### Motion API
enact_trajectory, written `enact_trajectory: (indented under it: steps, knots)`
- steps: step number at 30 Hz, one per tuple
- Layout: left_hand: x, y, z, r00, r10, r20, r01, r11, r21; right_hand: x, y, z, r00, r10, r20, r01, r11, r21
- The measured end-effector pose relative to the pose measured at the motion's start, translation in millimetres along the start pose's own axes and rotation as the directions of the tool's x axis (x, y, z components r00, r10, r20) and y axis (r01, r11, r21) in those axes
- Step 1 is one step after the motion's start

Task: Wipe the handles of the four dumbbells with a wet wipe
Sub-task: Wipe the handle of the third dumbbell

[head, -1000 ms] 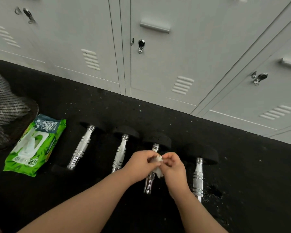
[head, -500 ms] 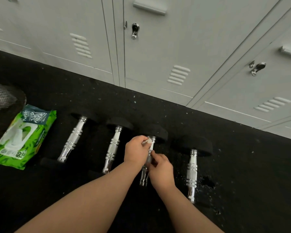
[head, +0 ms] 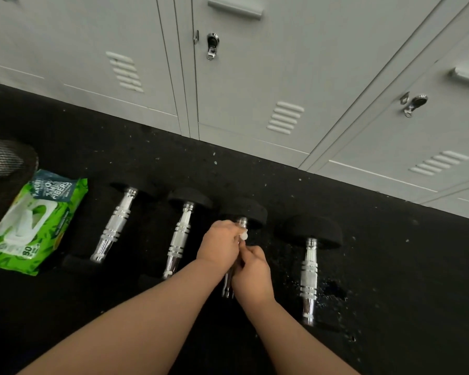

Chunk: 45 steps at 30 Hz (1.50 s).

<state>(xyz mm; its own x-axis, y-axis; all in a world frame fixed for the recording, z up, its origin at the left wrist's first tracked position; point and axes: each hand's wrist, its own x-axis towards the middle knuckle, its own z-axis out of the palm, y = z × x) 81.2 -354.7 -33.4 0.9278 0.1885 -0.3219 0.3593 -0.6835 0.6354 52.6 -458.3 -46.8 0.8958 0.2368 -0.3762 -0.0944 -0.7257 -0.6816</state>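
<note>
From my feed, my left hand [head: 220, 243] and right hand [head: 251, 273] cover most of the third dumbbell's handle [head: 241, 221]. The wet wipe [head: 244, 236] shows only as a white speck, perhaps bunched. The mesh object [head: 0, 163] is cut off at left.

Four dumbbells are laid side by side on the black floor [head: 390, 266]; narrow dark lanes are left between the chrome handles; the third dumbbell [head: 248, 211] is covered by the left hand [head: 221, 243] and right hand [head: 252, 272], so that lane is blocked. Open floor is seen right of the fourth dumbbell [head: 309, 272]; the far side is closed off by grey lockers [head: 255, 77]; the left is crowded by a green wet-wipe pack [head: 33, 226] and a mesh object [head: 0, 163].
</note>
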Motion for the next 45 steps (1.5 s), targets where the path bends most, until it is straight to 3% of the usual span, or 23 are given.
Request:
enact_trajectory:
  steps: [2, 6, 10, 14, 17, 20, 22, 26, 32, 34, 36, 38, 40, 42, 45]
  knots:
    - [-7.3, -5.7, -2.2, 0.995, 0.027, 0.094, -0.038, 0.992, 0.117, -0.7, 1.9, 2.6, 1.0, 0.027, -0.006, -0.027, 1.0, 0.007]
    - [-14.6, -5.1, -9.5, 0.981, -0.019, 0.194, -0.014, 0.986, 0.166, -2.3, 5.7, 2.1, 0.999, 0.036, -0.025, -0.037, 0.999, -0.029]
    - [4.3, 2.7, -7.5, 0.995, -0.079, -0.06, 0.075, 0.996, -0.056, -0.6, 3.6, -0.1, 1.0, -0.01, -0.012, 0.01, 0.999, -0.046]
    - [-13.2, -9.8, -0.6, 0.986, -0.162, 0.048, 0.163, 0.986, -0.037, -1.8, 3.6, 0.3, 0.999, -0.027, 0.022, 0.028, 0.999, -0.032]
    - [-33.9, -14.8, -0.6, 0.983, -0.142, 0.12, 0.132, 0.987, 0.089, -0.5, 1.2, -6.2, 0.993, -0.002, 0.115, 0.016, 0.992, -0.123]
    - [-18.3, -7.4, -10.1, 0.986, -0.164, -0.002, 0.164, 0.983, 0.083, 2.1, -5.9, -10.6, 0.968, -0.061, 0.245, 0.14, 0.937, -0.32]
    - [3.9, -2.3, -18.1, 0.966, -0.228, -0.123, 0.226, 0.974, -0.028, 4.6, -12.9, -16.9, 0.971, -0.022, 0.237, 0.101, 0.94, -0.327]
    - [9.4, -5.9, -13.6, 0.964, -0.268, 0.001, 0.267, 0.962, -0.055, 6.2, -15.8, -22.8, 0.949, -0.086, 0.304, 0.201, 0.906, -0.373]
    - [-20.5, -12.6, -0.9, 0.942, -0.301, 0.146, 0.293, 0.953, 0.078, 9.2, -10.7, -21.5, 0.956, 0.011, 0.292, 0.129, 0.882, -0.453]
    - [-12.3, -7.7, -2.3, 0.942, -0.316, 0.115, 0.308, 0.948, 0.079, 10.2, -6.7, -18.2, 0.959, -0.044, 0.282, 0.167, 0.888, -0.429]
    - [0.6, -6.8, -2.2, 0.946, -0.323, 0.035, 0.324, 0.946, -0.024, 7.2, 0.0, -15.8, 0.953, -0.096, 0.287, 0.213, 0.885, -0.413]
    - [6.9, -7.5, -1.4, 0.94, -0.333, 0.071, 0.338, 0.937, -0.084, 4.5, 5.6, -15.5, 0.945, -0.118, 0.305, 0.244, 0.876, -0.415]
    - [6.3, -14.3, 2.9, 0.907, -0.365, 0.211, 0.395, 0.91, -0.127, 8.0, 5.5, -16.8, 0.943, -0.124, 0.308, 0.247, 0.882, -0.402]
    - [0.1, -24.4, 6.5, 0.823, -0.427, 0.375, 0.513, 0.841, -0.169, 14.7, 1.9, -17.9, 0.936, -0.131, 0.327, 0.267, 0.87, -0.414]
    - [-8.4, -31.5, 8.8, 0.678, -0.485, 0.552, 0.59, 0.807, -0.016, 27.2, -1.0, -20.5, 0.911, -0.124, 0.393, 0.315, 0.824, -0.47]
